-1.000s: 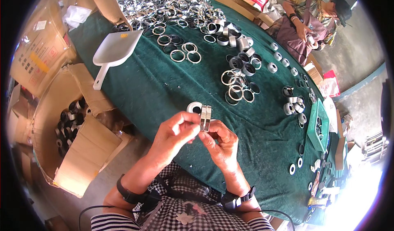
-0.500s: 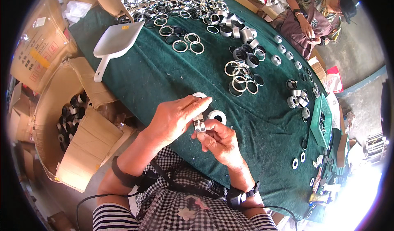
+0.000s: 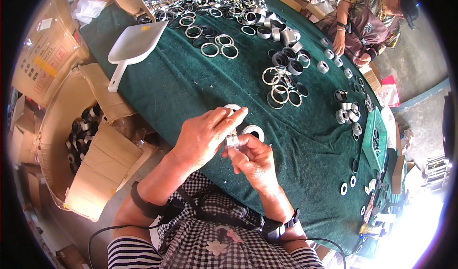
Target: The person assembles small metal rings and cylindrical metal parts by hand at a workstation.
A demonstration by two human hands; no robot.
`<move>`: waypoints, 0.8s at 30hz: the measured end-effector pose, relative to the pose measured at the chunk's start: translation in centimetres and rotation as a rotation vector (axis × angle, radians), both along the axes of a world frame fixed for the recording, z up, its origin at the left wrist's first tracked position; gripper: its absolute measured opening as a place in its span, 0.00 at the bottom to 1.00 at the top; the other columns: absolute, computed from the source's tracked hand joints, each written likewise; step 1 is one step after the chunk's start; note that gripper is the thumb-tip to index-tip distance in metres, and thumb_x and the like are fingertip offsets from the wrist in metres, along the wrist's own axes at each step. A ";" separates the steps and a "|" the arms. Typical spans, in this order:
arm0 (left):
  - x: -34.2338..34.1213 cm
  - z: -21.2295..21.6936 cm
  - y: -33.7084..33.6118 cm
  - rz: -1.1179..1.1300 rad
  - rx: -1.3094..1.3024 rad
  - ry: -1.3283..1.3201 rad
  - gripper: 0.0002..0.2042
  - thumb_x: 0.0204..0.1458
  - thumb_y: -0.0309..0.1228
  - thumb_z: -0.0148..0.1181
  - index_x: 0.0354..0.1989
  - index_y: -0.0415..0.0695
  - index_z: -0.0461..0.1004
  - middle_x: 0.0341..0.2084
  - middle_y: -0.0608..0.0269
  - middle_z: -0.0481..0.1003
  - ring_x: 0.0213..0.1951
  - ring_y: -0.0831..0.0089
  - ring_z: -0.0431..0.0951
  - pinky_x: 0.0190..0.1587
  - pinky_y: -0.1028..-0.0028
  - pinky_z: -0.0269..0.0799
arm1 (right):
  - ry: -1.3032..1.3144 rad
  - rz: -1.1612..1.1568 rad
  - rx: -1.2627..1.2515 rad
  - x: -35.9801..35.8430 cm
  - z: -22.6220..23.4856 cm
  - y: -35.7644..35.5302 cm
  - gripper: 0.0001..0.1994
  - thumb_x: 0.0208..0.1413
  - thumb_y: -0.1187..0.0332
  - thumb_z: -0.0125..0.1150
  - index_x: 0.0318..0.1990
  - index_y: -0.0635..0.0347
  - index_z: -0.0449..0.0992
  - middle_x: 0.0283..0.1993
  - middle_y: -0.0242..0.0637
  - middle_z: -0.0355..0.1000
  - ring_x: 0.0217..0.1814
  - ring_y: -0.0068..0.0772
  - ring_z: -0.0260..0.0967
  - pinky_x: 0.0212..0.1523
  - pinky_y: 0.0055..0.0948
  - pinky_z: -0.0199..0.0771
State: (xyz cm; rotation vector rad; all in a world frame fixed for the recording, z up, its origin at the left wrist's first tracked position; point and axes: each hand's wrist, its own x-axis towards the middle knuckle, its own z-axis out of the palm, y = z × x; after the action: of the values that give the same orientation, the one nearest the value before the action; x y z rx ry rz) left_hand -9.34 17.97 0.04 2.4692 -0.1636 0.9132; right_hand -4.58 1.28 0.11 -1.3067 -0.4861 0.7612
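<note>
A shiny silver ring (image 3: pixel 232 141) is held between my two hands just above the green cloth. My left hand (image 3: pixel 200 134) covers its upper side, fingers closed and pointing right. From the right, my right hand (image 3: pixel 256 163) pinches the lower end of the ring between thumb and fingers. A white ring (image 3: pixel 232 107) shows partly above my left fingers, the rest of it hidden by the hand. Just beyond my right fingers, a white ring with a dark inner edge (image 3: pixel 254 132) lies on the cloth.
The green cloth (image 3: pixel 191 97) bears a heap of metal rings (image 3: pixel 200 1), loose rings (image 3: pixel 281 90) and a white dustpan (image 3: pixel 136 44). An open cardboard box (image 3: pixel 102 168) stands left. A green basket (image 3: pixel 374 140) sits right. Far right, a co-worker's hand (image 3: pixel 339 42) reaches to small rings.
My right fingers have shifted slightly up along the silver ring, while my left hand stays nearly in place. The co-worker's hand has moved down to the rings on the table.
</note>
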 end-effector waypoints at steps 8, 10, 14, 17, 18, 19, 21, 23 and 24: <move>0.1 -0.2 -0.7 0.014 -0.010 0.017 0.28 0.42 0.21 0.62 0.56 0.48 0.74 0.39 0.63 0.77 0.36 0.66 0.81 0.33 0.70 0.79 | 0.036 -0.068 0.022 -0.3 -0.5 0.3 0.02 0.61 0.73 0.60 0.36 0.59 0.73 0.32 0.29 0.77 0.23 0.09 0.63 0.22 0.14 0.64; -0.1 -0.1 -0.9 0.014 0.004 0.082 0.27 0.42 0.21 0.62 0.56 0.49 0.74 0.40 0.63 0.77 0.36 0.66 0.81 0.33 0.70 0.79 | 0.042 -0.081 0.012 -0.3 -0.9 0.3 0.04 0.61 0.72 0.61 0.35 0.59 0.73 0.31 0.29 0.77 0.23 0.09 0.63 0.22 0.14 0.64; -0.1 -0.1 -1.2 0.015 -0.021 0.069 0.27 0.40 0.19 0.63 0.54 0.49 0.75 0.40 0.64 0.76 0.35 0.66 0.81 0.33 0.69 0.79 | 0.072 -0.071 0.032 -0.2 -1.0 0.0 0.05 0.63 0.69 0.60 0.36 0.60 0.75 0.32 0.30 0.77 0.23 0.10 0.64 0.22 0.14 0.64; -0.1 -0.2 -1.1 0.014 -0.077 0.047 0.28 0.38 0.16 0.62 0.54 0.48 0.76 0.40 0.62 0.76 0.34 0.65 0.81 0.33 0.68 0.79 | 0.148 -0.046 0.140 0.2 -1.0 -0.4 0.06 0.64 0.70 0.59 0.43 0.62 0.76 0.35 0.33 0.77 0.26 0.12 0.66 0.26 0.15 0.67; -0.1 0.0 -1.0 0.011 -0.114 0.029 0.29 0.38 0.14 0.62 0.54 0.48 0.76 0.40 0.61 0.76 0.34 0.64 0.81 0.32 0.67 0.79 | 0.149 -0.046 0.141 0.0 -1.1 -0.4 0.06 0.64 0.70 0.59 0.43 0.62 0.76 0.35 0.33 0.77 0.26 0.12 0.66 0.26 0.15 0.67; -0.1 0.2 -0.9 0.005 -0.152 0.009 0.30 0.37 0.13 0.61 0.54 0.47 0.76 0.40 0.59 0.76 0.33 0.64 0.81 0.32 0.66 0.79 | 0.098 -0.031 0.162 -0.2 -1.1 -0.6 0.07 0.64 0.71 0.59 0.47 0.62 0.75 0.37 0.34 0.77 0.28 0.14 0.67 0.28 0.16 0.68; -0.1 0.1 -0.7 -0.016 -0.147 -0.020 0.30 0.38 0.12 0.60 0.55 0.46 0.75 0.40 0.57 0.76 0.33 0.64 0.80 0.33 0.68 0.79 | 0.008 0.009 0.181 -0.3 -1.3 -0.9 0.10 0.63 0.73 0.59 0.51 0.63 0.74 0.41 0.35 0.77 0.33 0.15 0.68 0.32 0.18 0.71; -0.1 0.2 -0.7 -0.039 -0.140 -0.051 0.31 0.39 0.11 0.59 0.56 0.45 0.74 0.40 0.55 0.75 0.33 0.64 0.80 0.34 0.69 0.79 | 0.001 -0.005 0.194 -0.4 -1.6 -0.9 0.10 0.63 0.74 0.59 0.51 0.62 0.74 0.41 0.35 0.77 0.33 0.15 0.68 0.32 0.18 0.71; -0.1 0.3 -0.8 -0.032 -0.212 -0.061 0.29 0.41 0.10 0.57 0.56 0.43 0.74 0.41 0.55 0.75 0.32 0.67 0.79 0.34 0.71 0.78 | -0.005 -0.018 0.205 -0.5 -1.7 -1.0 0.10 0.63 0.74 0.59 0.51 0.62 0.74 0.42 0.35 0.77 0.33 0.16 0.68 0.33 0.19 0.72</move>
State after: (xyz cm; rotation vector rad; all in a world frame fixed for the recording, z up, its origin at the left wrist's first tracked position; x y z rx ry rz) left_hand -9.46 17.17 0.38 2.2397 -0.1194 0.9417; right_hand -5.08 0.30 -1.58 -1.1214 -0.5415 0.6751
